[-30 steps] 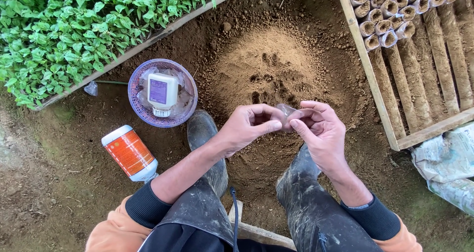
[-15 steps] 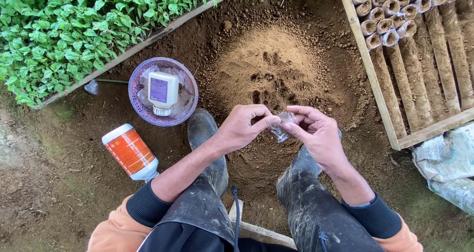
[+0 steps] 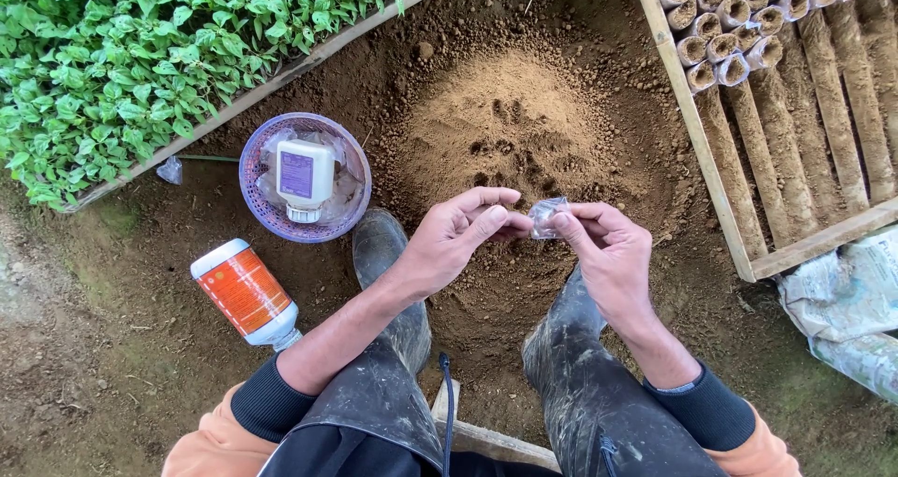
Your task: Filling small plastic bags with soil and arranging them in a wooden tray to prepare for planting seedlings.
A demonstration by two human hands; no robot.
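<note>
Both my hands are raised over the soil in front of my knees. My left hand [image 3: 458, 238] and my right hand [image 3: 608, 252] pinch a small clear plastic bag [image 3: 545, 217] between their fingertips. The bag is crumpled and held just below a mound of loose light-brown soil [image 3: 510, 122]. My muddy rubber boots [image 3: 393, 281] stand on the dirt under the hands.
A purple mesh basket [image 3: 262, 210] holding a white bottle [image 3: 304, 173] sits at the left. An orange-and-white bottle [image 3: 245, 292] lies on the ground. Green seedlings [image 3: 140, 56] fill a wooden frame upper left. A wooden frame with soil-filled tubes [image 3: 730, 28] stands right. Crumpled newspaper [image 3: 842, 299] lies beside it.
My hands have opened from a tight clasp, and the small clear bag now shows stretched between the fingertips of both hands.
</note>
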